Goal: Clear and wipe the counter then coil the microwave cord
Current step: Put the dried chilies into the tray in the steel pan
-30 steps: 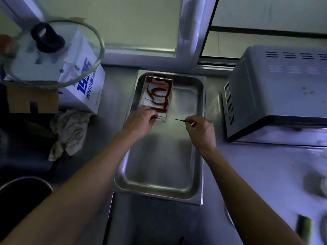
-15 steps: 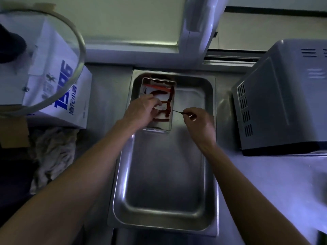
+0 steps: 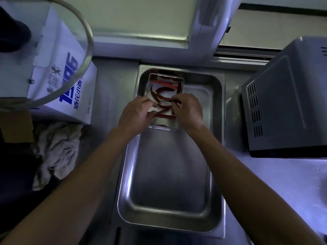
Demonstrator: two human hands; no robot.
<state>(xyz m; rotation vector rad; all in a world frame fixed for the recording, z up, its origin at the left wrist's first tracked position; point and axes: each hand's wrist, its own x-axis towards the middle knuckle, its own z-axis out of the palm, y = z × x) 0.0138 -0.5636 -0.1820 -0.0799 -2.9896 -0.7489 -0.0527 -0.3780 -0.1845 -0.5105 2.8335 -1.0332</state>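
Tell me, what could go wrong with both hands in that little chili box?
The small clear box sits loose inside the steel pan, so a nudge from the left hand might slide or tip it and spill the red chilies. The right hand pinches something thin over it, which could drop into the pan. Chili on fingers can sting if eyes get rubbed.
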